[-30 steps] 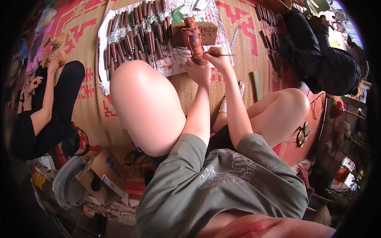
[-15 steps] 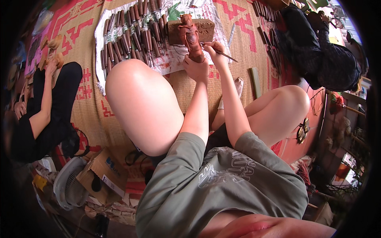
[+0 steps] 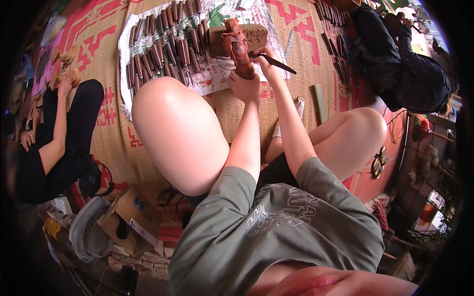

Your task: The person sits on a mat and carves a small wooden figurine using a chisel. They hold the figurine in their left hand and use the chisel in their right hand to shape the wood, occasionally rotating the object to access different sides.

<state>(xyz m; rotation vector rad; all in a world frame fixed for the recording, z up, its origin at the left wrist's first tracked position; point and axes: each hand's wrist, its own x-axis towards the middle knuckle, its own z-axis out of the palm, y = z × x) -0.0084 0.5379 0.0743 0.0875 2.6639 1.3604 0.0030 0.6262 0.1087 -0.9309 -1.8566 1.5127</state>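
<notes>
Patterned woven mat (image 3: pixel 111 64): left grip (image 3: pixel 245 90) clamps a reddish carved figure (image 3: pixel 236 46); right grip (image 3: pixel 267 61) pinches a dark tool (image 3: pixel 281 65), newly rolled broad-side up, suggesting a changed working angle.

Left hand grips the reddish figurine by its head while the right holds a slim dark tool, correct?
No: the head view shows the left hand gripping the reddish figurine by its lower end; the right hand does hold a slim dark tool.
</notes>
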